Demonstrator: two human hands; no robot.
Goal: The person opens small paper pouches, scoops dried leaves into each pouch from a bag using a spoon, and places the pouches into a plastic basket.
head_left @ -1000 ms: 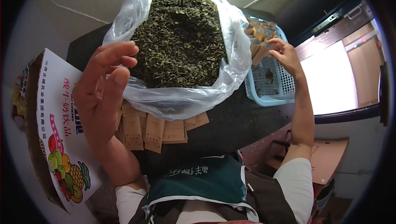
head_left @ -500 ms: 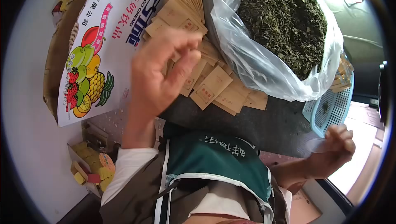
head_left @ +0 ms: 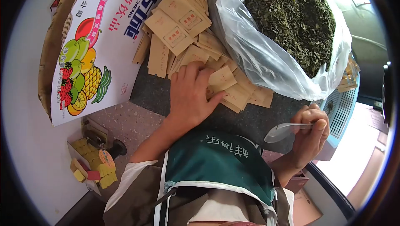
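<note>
Packets (head_left: 173,35) lie partly hidden under left grip (head_left: 191,97), hold unclear; right grip (head_left: 309,138) clasps spoon (head_left: 279,132).

Pale wall (head_left: 31,138), speckled pinkish floor (head_left: 143,111), dark tabletop (head_left: 246,124).

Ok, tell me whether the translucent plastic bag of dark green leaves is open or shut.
Open. The mouth of the translucent plastic bag is spread wide, and the dried dark green leaves inside lie uncovered.

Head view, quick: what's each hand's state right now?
Left hand: partly curled at the paper packets; whether it grips one cannot be told.
Right hand: closed, holding a translucent spoon by its handle.
</note>
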